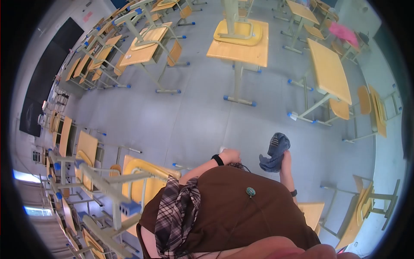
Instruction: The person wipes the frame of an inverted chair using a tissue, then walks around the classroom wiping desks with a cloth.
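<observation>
My right hand, at the centre right over the floor, is closed on a blue denim cloth item shaped like a cap. The item hangs in a curve beyond my fingers, with pale stripes on its upper part. Nearer the middle, my left hand is held in front of my body with its fingers curled in. A small white thing shows at its edge, too little of it to name. Dark checked cloth and a thin black cord lie just below that hand; whether it grips them is hidden.
Ahead stands a desk with an upturned yellow chair on it. Another desk is at the right. Close on my left, a raised chair juts its metal legs outward. Grey floor lies between the rows.
</observation>
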Demonstrator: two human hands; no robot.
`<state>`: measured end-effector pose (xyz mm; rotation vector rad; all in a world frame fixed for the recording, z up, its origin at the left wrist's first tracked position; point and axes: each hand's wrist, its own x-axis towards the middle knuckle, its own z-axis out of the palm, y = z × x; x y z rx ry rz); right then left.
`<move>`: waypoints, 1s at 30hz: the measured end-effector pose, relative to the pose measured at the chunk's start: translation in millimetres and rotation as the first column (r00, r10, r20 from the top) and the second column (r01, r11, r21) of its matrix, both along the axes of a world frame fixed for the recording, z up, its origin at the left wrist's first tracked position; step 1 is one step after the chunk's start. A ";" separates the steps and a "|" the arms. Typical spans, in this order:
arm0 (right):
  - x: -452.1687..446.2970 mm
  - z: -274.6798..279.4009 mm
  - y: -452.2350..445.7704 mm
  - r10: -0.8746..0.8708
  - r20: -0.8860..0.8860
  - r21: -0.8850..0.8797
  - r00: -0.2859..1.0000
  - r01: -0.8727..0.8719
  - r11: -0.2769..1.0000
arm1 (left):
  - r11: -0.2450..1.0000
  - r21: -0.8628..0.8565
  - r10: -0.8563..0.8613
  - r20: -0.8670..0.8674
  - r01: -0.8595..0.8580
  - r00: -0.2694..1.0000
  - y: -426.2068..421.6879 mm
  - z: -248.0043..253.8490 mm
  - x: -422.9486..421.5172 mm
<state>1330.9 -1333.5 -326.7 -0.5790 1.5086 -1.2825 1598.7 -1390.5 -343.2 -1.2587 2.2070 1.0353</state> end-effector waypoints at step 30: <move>114.1 61.8 -616.5 0.210 -0.451 -0.286 0.867 -0.364 0.887 | 0.874 -0.074 0.484 0.030 -0.481 0.875 -448.5 5.3 112.2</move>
